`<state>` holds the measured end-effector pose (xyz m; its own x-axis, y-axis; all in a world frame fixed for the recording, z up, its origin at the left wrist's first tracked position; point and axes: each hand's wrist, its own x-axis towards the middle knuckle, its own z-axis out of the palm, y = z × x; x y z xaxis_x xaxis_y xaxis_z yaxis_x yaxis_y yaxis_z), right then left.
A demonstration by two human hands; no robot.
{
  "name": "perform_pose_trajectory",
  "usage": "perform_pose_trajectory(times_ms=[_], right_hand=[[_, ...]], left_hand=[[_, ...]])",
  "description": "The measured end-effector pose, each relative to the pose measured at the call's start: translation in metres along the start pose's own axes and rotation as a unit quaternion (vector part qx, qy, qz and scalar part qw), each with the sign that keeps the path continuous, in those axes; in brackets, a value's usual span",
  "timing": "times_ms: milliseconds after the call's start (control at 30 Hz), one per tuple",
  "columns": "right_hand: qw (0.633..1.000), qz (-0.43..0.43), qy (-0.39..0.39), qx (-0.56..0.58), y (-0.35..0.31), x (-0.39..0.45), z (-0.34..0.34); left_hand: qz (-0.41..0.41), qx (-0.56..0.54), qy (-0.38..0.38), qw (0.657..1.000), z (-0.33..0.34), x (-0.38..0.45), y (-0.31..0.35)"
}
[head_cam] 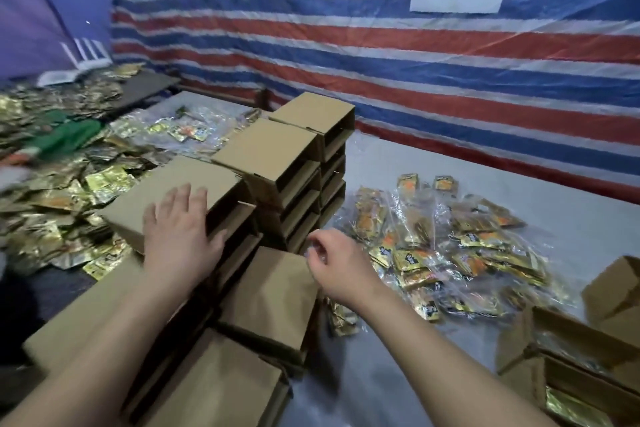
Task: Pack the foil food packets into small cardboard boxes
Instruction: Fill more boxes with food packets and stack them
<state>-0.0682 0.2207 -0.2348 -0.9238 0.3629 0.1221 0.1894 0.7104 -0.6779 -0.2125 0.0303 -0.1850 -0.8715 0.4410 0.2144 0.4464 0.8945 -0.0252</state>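
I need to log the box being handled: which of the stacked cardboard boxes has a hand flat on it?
The top box of the left-hand stack: the left hand lies flat on its lid. The others go untouched.

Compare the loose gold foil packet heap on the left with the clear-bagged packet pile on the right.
The loose gold foil packet heap lies unwrapped and spreads far back; the clear-bagged packet pile sits in transparent plastic, smaller and more compact. The stacked brown cardboard boxes separate them. Both hold gold packets with orange print.
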Motion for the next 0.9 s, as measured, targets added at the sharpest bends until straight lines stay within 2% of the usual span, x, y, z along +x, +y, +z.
perform_pose_trajectory(times_ms=[100,300,467,533,633,700,800,900], right_hand=[[1.000,-0.019,-0.021,0.008,-0.022,0.013,0.010],[0.999,-0.011,-0.040,0.009,-0.033,0.025,0.013],[0.997,-0.034,0.008,0.062,-0.051,0.031,-0.013],[0.994,-0.052,0.035,0.089,-0.060,0.026,-0.030],[0.982,-0.065,0.116,0.137,-0.063,0.005,-0.063],[0.975,-0.048,0.159,0.146,-0.053,-0.016,-0.087],[0.991,-0.011,0.119,0.060,-0.021,-0.056,-0.118],[0.995,0.045,0.082,-0.028,0.022,-0.103,-0.132]], left_hand=[[-0.008,0.021,-0.036,0.999,0.015,0.001,-0.015],[-0.006,0.001,0.005,1.000,0.009,-0.006,-0.021],[0.046,-0.029,0.144,0.988,-0.040,-0.032,-0.014],[0.079,-0.044,0.164,0.982,-0.067,-0.047,-0.002],[0.152,-0.066,0.142,0.976,-0.102,-0.067,0.022],[0.191,-0.107,0.090,0.972,-0.111,-0.077,0.042],[0.224,-0.220,0.036,0.949,-0.098,-0.086,0.073],[0.316,-0.270,-0.005,0.909,-0.076,-0.093,0.115]])
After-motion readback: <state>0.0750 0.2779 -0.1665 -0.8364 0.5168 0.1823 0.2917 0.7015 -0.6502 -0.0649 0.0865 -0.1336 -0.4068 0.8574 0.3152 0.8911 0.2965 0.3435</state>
